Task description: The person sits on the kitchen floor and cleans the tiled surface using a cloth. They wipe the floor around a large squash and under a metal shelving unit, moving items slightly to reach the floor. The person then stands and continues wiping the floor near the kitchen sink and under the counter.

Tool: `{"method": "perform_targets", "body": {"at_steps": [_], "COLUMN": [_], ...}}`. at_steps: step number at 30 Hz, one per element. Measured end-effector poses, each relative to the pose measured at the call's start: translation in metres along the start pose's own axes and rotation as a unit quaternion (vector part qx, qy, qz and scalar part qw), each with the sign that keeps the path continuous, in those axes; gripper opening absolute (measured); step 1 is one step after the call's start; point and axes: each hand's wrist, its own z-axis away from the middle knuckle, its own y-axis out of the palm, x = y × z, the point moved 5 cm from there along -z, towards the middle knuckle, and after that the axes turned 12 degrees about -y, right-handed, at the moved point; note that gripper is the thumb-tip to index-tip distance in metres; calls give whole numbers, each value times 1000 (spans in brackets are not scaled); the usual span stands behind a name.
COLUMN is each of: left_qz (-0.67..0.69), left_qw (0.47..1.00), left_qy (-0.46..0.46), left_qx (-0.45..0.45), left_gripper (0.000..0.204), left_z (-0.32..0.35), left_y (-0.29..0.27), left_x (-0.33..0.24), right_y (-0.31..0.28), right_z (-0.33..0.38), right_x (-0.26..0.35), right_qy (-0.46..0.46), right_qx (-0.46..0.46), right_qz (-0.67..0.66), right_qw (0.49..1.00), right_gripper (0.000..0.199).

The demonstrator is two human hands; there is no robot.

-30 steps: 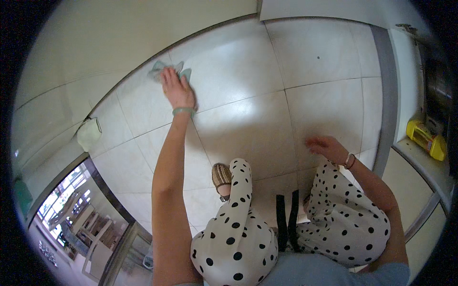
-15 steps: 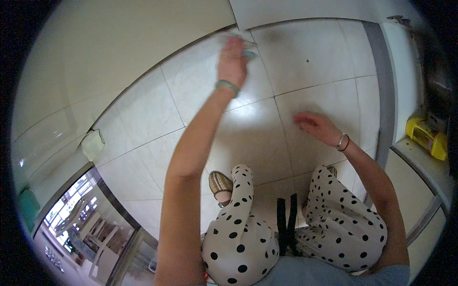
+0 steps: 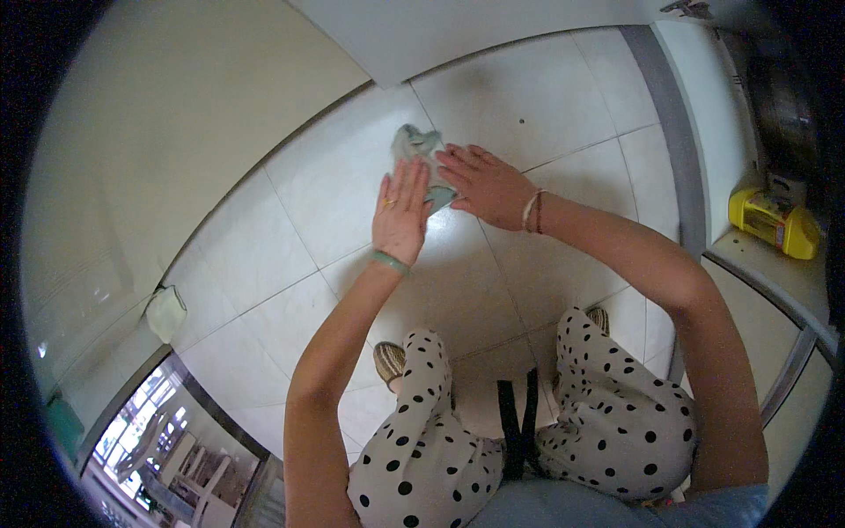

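Both hands flat and spread, left hand (image 3: 400,216) and right hand (image 3: 482,183) pressing the cloth (image 3: 417,151) on the floor (image 3: 264,255); keep palms down, wipe with even pressure

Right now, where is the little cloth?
In the head view, the pale green cloth lies on the white floor tiles, up centre, under the left hand and right hand.

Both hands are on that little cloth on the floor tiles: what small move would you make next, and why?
Probably push the cloth forward across the white floor tile. The left hand and right hand both lie flat on its near edge, and the cloth sits bunched beyond their fingertips.
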Motion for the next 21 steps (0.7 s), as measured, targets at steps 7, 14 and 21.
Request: {"method": "perform_targets", "body": {"at_steps": [7, 14, 21], "left_qz": [-28, -87, 59], "left_qw": [992, 992, 993], "left_qy": [-66, 65, 105], "left_qx": [-99, -58, -4], "left_gripper": [60, 39, 42], "left_z": [-70, -158, -123], "left_y": [4, 16, 11], "left_x": [20, -10, -48], "right_y": [-34, -35, -27], "right_z": [-63, -75, -41], "right_x": [-30, -81, -88], "right_qy": [29, 109, 118], "right_qx": [-35, -63, -34], "right_qz": [55, -44, 59], "right_qw": [997, 991, 991], "right_gripper": [47, 43, 47]}}
